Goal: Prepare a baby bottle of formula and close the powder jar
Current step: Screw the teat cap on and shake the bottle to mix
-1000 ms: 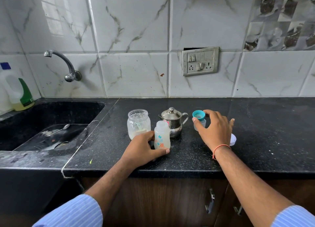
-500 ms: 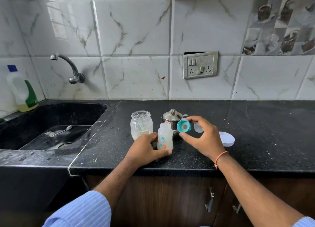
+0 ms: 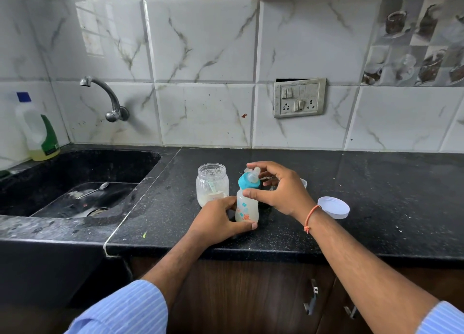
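A small baby bottle point(image 3: 247, 208) with milky liquid stands on the black counter point(image 3: 376, 195). My left hand point(image 3: 218, 220) grips its base. My right hand point(image 3: 278, 188) holds the teal nipple cap point(image 3: 248, 179) tilted on the bottle's mouth. Just left of the bottle stands the open powder jar point(image 3: 212, 184), with white powder and a scoop inside. Its white lid point(image 3: 334, 207) lies flat on the counter to the right of my right wrist. A steel kettle is mostly hidden behind my right hand.
A black sink point(image 3: 75, 183) with a spoon point(image 3: 95, 189) in it lies to the left, under a wall tap point(image 3: 105, 97). A detergent bottle point(image 3: 37, 130) stands at the sink's far corner. A clear cup point(image 3: 303, 182) peeks out behind my right hand.
My right hand picked the teal nipple cap up from the right of the kettle and brought it left onto the bottle's mouth. My left hand kept its hold on the bottle.
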